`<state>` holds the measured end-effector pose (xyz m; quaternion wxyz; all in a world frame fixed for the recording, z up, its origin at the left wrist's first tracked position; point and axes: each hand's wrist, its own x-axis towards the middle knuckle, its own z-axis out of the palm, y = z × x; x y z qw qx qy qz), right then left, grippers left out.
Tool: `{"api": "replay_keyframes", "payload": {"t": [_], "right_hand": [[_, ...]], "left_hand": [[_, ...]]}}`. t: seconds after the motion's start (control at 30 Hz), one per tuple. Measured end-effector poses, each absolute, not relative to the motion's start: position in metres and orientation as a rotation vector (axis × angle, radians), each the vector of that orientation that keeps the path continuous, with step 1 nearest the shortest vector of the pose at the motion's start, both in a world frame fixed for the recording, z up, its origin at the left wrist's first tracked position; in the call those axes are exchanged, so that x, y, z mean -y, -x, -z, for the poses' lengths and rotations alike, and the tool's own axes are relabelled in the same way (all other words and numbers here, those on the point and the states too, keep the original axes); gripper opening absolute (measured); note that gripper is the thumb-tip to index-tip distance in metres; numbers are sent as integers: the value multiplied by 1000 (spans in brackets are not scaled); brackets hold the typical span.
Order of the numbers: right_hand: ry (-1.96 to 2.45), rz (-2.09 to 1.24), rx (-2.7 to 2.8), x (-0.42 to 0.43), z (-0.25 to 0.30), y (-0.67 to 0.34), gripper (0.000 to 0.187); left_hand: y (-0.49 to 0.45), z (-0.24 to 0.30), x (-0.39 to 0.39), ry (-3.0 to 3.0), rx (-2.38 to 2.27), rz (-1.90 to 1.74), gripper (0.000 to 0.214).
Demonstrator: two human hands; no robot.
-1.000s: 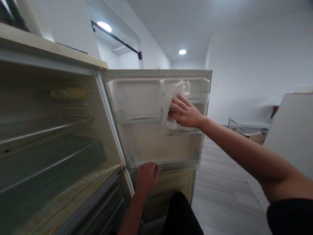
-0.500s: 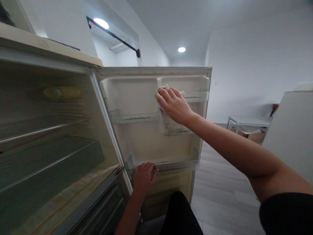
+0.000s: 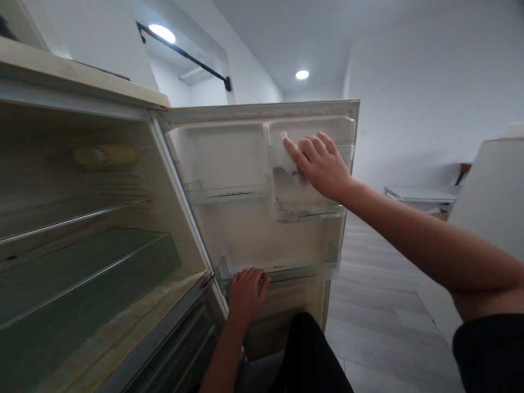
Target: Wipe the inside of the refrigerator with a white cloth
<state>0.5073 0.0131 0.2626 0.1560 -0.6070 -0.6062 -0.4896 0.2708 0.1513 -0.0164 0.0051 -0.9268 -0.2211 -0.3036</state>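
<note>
The fridge door (image 3: 221, 153) stands wide open, its inner side facing me. My right hand (image 3: 321, 164) is closed over a crumpled white cloth (image 3: 284, 135), most of it hidden behind the fingers. It presses at the upper right part of the door, above a clear small door bin (image 3: 301, 213). Lower down, my left hand (image 3: 248, 292) curls its fingers over the rim of the long clear bottom door shelf (image 3: 305, 272). A second clear door shelf (image 3: 229, 192) sits at the upper left of the door.
Left of the door is the fridge interior, with glass shelves (image 3: 82, 218) and a yellow rounded object (image 3: 105, 156) at the back. My knee (image 3: 305, 349) is just below the door. A white table (image 3: 421, 194) and a white cabinet-like block (image 3: 487, 202) stand to the right.
My right hand has moved to the right with the cloth, away from the door's middle divider. My left hand stays on the bottom shelf. The view has shifted slightly.
</note>
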Motion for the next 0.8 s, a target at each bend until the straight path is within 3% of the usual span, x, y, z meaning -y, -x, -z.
{"api": "replay_keyframes", "payload": {"t": [0.3, 0.6, 0.8], "right_hand": [[1840, 1526, 1566, 42, -249, -575, 60], [1541, 1396, 1618, -48, -258, -540, 58], [1650, 1258, 1627, -74, -267, -508, 46]], "left_hand": [[-277, 15, -150, 2877, 707, 955, 15], [-290, 12, -149, 2858, 768, 909, 13], [-299, 13, -149, 2833, 806, 864, 15]]}}
